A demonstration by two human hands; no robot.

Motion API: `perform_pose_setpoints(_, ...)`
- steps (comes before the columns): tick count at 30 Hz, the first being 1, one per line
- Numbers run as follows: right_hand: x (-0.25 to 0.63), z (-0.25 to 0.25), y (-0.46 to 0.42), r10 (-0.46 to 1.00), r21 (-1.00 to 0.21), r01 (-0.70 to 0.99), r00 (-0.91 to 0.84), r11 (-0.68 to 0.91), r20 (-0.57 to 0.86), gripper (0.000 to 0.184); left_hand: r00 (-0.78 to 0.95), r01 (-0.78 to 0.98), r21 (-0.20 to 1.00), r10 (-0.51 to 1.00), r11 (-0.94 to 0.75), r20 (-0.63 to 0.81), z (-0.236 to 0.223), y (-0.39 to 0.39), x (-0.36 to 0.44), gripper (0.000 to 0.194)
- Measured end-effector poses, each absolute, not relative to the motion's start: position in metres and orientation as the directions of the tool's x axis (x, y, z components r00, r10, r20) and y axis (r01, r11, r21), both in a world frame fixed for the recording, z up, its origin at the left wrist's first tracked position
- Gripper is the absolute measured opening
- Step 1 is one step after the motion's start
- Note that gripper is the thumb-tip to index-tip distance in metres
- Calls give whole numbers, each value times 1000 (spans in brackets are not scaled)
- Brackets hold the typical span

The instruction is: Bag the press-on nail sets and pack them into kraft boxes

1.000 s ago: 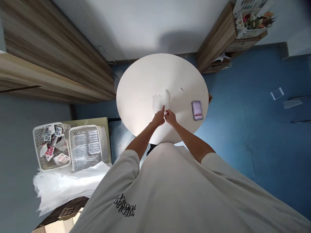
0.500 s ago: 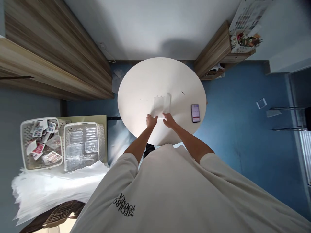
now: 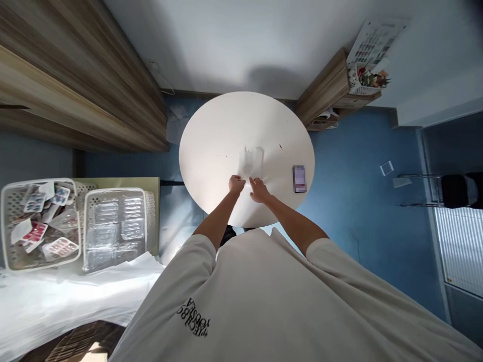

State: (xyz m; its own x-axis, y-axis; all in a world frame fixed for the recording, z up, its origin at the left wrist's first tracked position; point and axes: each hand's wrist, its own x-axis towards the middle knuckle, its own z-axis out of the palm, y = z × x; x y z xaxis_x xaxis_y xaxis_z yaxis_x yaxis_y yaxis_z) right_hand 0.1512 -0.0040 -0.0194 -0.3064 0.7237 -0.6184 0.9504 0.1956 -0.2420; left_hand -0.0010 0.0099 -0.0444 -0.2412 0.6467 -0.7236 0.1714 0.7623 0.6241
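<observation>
A thin, translucent white plastic sheet or bag (image 3: 250,160) lies on the round white table (image 3: 211,130). Its far edge is notched, and a folded strip runs along its right side. At the near left corner my left hand (image 3: 236,184) has thumb and fingers pinched together on the sheet's edge. Close beside it, my right hand (image 3: 259,190) rests flat with fingers stretched out over the near right edge, its fingertips touching the plastic. A small gap separates the two hands.
A phone (image 3: 299,179) lies at the table's right side. On the left stand two white baskets, one with assorted blister-like packs (image 3: 35,231), the other with clear plastic boxes (image 3: 113,226). Beyond them is a wooden cabinet (image 3: 113,100); a shelf unit (image 3: 324,95) stands back right.
The right-hand fingers have flattened on the near edge and shifted slightly towards my left hand. The sheet's right strip now lies flatter and wider. The whole view has turned a little.
</observation>
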Motion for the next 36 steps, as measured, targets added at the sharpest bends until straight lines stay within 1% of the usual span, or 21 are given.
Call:
perform_pose_setpoints(2, 151, -21, -4, 724, -241, 947, -317, 211, -613, 83, -180, 222, 665, 701, 713, -690, -41, 11, 2, 26)
perform_pose_setpoints(5, 153, -23, -7, 740, -254, 938, -342, 235, -579, 80, -152, 308, 680, 740, 665, -655, -35, 13, 8, 24)
perform_pose_setpoints(10, 163, -23, -28, 765, -307, 900, -427, 309, -482, 73, -102, 431, 676, 776, 598, -622, -30, 17, 18, 28)
perform_pose_setpoints(14, 171, -27, -43, 763, -356, 867, -482, 347, -430, 75, -20, 565, 662, 811, 492, -585, -34, 20, 22, 32)
perform_pose_setpoints(16, 173, -30, -46, 772, -382, 857, -491, 346, -404, 76, 32, 624, 655, 824, 426, -566, -38, 21, 23, 33)
perform_pose_setpoints(19, 177, -35, -49, 776, -443, 830, -513, 339, -368, 74, 112, 684, 651, 835, 329, -539, -43, 24, 22, 30)
perform_pose_setpoints(21, 182, -36, -50, 775, -500, 803, -528, 324, -347, 67, 156, 695, 655, 826, 297, -541, -46, 25, 20, 36)
perform_pose_setpoints(23, 187, -36, -50, 800, -539, 796, -501, 277, -330, 60, 202, 699, 661, 810, 275, -551, -48, 26, 17, 45)
perform_pose_setpoints(26, 194, -32, -45, 875, -534, 824, -387, 187, -291, 57, 260, 730, 654, 805, 198, -533, -50, 21, 15, 54)
perform_pose_setpoints(29, 196, -29, -31, 906, -509, 847, -327, 153, -270, 62, 289, 764, 636, 826, 105, -483, -51, 10, 16, 63)
perform_pose_setpoints(32, 195, -28, -18, 865, -483, 851, -389, 205, -318, 67, 303, 768, 637, 845, 57, -441, -48, -3, 17, 72)
perform_pose_setpoints(34, 196, -29, -15, 828, -462, 851, -434, 249, -354, 68, 298, 770, 637, 859, 42, -416, -45, -8, 16, 72)
perform_pose_setpoints(36, 197, -29, -15, 806, -446, 852, -457, 275, -376, 69, 282, 795, 607, 878, 12, -387, -40, -8, 13, 68)
